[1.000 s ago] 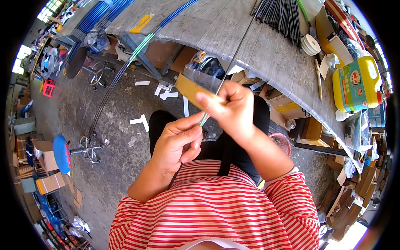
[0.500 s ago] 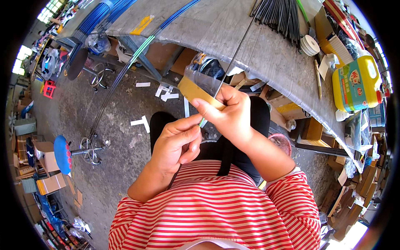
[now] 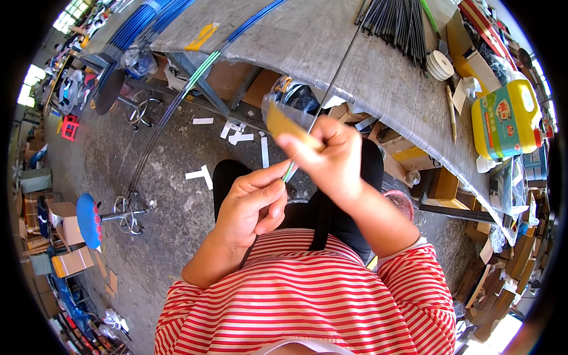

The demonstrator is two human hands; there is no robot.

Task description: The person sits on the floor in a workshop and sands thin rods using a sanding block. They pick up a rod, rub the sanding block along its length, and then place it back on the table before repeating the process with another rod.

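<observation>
My left hand (image 3: 248, 204) pinches the near end of a thin dark rod (image 3: 339, 70), where a short green section shows at the fingertips. From there the rod slants up and away over the table edge. Just beyond and to the right, my right hand (image 3: 328, 157) is closed on a curved yellow-tan strip (image 3: 290, 128), blurred by motion. The strip sticks out past the thumb toward the left and crosses close to the rod. Whether the right fingers also touch the rod is hidden.
A grey worktable (image 3: 296, 41) spans the far side, carrying black rods (image 3: 396, 26), blue rods (image 3: 127, 29), a white spool (image 3: 439, 65) and a yellow jug (image 3: 506, 118). White scraps (image 3: 236, 135) lie on the floor. A blue-seated stool (image 3: 89, 220) stands left.
My right hand has shifted slightly up and right along the rod, and the yellow-tan strip has swung to a steeper tilt. My left hand keeps its pinch almost in place.
</observation>
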